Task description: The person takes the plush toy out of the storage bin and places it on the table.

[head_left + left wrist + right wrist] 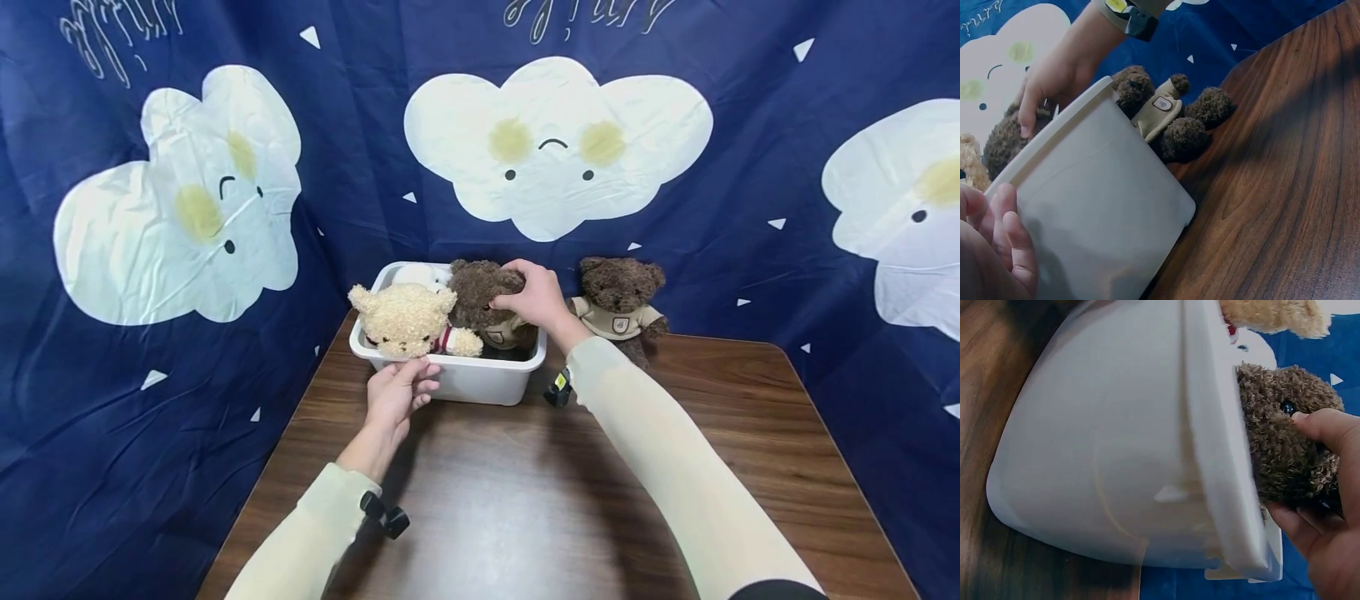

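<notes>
A white plastic bin [480, 382] stands on the table with stuffed toys inside. My right hand [538, 296] grips a brown teddy bear [480, 287] by the head, thumb near its eye in the right wrist view. This bear wears a beige shirt and lies in the bin's right part. With my left hand [397, 390] I hold the bin's front rim, right below the face of a cream teddy bear [401, 312]. Behind the cream bear, a white plush toy [420, 275] is partly hidden. A second brown teddy bear [621, 287] in a beige shirt sits outside, right of the bin.
The wooden table [487, 500] reaches toward me and to the right. A dark blue cloth [360, 200] with white clouds hangs behind and at both sides, close behind the bin. Small black devices are strapped at both wrists.
</notes>
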